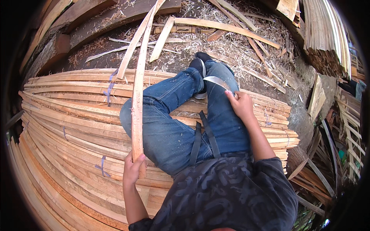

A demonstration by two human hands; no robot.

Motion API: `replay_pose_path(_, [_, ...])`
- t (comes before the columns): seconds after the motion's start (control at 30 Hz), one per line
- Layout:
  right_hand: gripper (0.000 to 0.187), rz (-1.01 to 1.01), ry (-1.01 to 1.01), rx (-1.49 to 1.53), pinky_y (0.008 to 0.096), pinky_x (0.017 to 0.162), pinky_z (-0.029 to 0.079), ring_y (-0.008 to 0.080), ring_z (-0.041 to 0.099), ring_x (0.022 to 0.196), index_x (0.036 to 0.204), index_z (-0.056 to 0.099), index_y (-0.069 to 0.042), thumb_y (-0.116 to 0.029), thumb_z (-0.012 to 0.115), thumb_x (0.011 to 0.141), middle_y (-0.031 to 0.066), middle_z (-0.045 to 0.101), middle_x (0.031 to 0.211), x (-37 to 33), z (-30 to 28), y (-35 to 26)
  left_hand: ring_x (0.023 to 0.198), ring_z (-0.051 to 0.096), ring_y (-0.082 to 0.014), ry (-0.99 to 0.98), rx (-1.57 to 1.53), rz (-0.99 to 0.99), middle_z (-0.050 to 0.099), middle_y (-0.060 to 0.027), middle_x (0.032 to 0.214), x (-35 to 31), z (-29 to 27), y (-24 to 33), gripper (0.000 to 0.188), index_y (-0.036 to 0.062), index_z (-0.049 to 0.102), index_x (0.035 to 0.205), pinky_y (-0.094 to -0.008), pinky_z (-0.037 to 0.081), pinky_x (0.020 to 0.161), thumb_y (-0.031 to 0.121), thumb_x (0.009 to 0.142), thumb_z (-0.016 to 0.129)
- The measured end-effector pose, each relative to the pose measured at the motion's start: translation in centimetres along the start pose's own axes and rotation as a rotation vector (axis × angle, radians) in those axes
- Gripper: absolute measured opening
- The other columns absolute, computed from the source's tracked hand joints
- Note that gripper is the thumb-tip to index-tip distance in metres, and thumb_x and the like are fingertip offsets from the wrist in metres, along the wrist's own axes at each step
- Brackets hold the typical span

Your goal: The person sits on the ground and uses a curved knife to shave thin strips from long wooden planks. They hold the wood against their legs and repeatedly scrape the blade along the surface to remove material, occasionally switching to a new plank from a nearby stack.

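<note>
My left hand (133,167) is closed round the near end of a long wooden strip (137,104). The strip runs away from me past my left thigh, its far end reaching the top of the view, and its surface looks rough in places. Over my right leg, my right hand (241,103) grips a knife by its handle, which my fingers mostly hide. The curved, shiny knife blade (217,81) points to the left, apart from the strip.
Beneath me lie bundled wooden strips (77,127), tied with purplish bands (110,87). Wood shavings (192,42) and loose offcuts cover the ground ahead. Thick timbers (111,19) lie at the far left; a stack of thin boards (325,36) stands at the far right.
</note>
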State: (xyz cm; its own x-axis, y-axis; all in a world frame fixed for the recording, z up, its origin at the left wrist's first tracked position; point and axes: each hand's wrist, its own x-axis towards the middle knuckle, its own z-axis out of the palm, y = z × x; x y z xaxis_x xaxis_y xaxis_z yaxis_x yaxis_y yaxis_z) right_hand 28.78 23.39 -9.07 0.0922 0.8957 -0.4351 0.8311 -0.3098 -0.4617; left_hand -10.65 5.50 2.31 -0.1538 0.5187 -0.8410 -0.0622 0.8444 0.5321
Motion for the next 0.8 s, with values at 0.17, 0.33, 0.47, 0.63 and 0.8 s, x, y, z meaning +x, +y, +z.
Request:
replay_pose_path(0.17, [0.065,-0.04,-0.008,-0.11,0.0474,0.059,0.049,0.0417,0.063,0.062,0.066,0.066,0.002,-0.061,0.062,0.083,0.0245,0.06,0.061,1.9,-1.3,-0.5,0.067,0.053,-0.0101,-0.057,0.485,0.02,0.058,-0.0033,0.074,2.6,-4.1,9.0,0.045,-0.0038,0.058,0.113,-0.0274,0.045,0.061,0.03,0.086,0.07])
replay_pose_path(0.33, [0.067,0.007,-0.14,-0.032,0.0467,0.065,0.051,0.0421,0.063,0.064,0.065,0.066,0.004,-0.061,0.061,0.083,0.0258,0.061,0.064,4.0,-1.5,-0.5,0.077,0.063,-0.0209,-0.01,0.924,0.021,0.067,-0.0123,0.085,8.8,-3.6,17.2,0.052,-0.0015,0.063,0.115,-0.035,0.049,0.07,0.036,0.08,0.074])
replay_pose_path(0.47, [0.066,0.026,-0.119,-0.01,0.0466,0.063,0.051,0.0412,0.063,0.062,0.063,0.066,0.003,-0.06,0.063,0.082,0.0247,0.06,0.061,4.7,-1.8,0.0,0.089,0.068,-0.0324,0.099,1.293,0.032,0.069,-0.0202,0.092,16.6,0.9,22.4,0.059,0.0025,0.064,0.116,-0.0411,0.05,0.078,0.045,0.076,0.072])
replay_pose_path(0.63, [0.063,0.055,-0.151,0.078,0.0461,0.06,0.05,0.0408,0.063,0.06,0.063,0.065,0.003,-0.057,0.067,0.08,0.0244,0.057,0.056,5.5,-1.8,0.4,0.094,0.067,-0.0357,0.142,1.569,0.077,0.07,-0.0195,0.096,26.7,4.5,23.7,0.058,0.0041,0.068,0.104,-0.0441,0.051,0.082,0.053,0.073,0.071])
replay_pose_path(0.8, [0.061,0.056,-0.202,0.094,0.0454,0.057,0.05,0.0406,0.061,0.057,0.063,0.065,0.002,-0.058,0.069,0.078,0.0229,0.056,0.054,6.5,-1.7,0.3,0.096,0.067,-0.0343,0.104,1.619,0.168,0.07,-0.0182,0.099,35.4,5.4,23.1,0.062,0.0058,0.067,0.109,-0.0441,0.051,0.083,0.056,0.072,0.071])
